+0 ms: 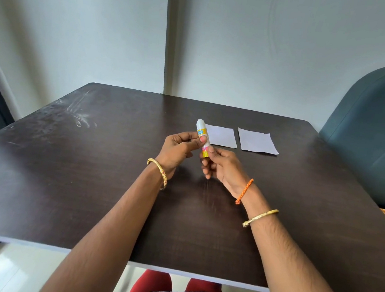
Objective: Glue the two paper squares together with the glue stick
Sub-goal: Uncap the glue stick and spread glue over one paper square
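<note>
Fingers of both hands pinch yellow-labelled glue stick (202, 137) (white cap on).

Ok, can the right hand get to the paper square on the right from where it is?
Probably yes, once freed. The right hand pinches the glue stick with the left hand; the right paper square lies flat just beyond, with bare table between.

A white-capped yellow glue stick (202, 138) is pinched by left hand (178, 150) and right hand (223, 169) above the dark wooden table (64, 180) — 2 white paper squares (221, 136) (257, 142) lie just beyond, side by side.
</note>
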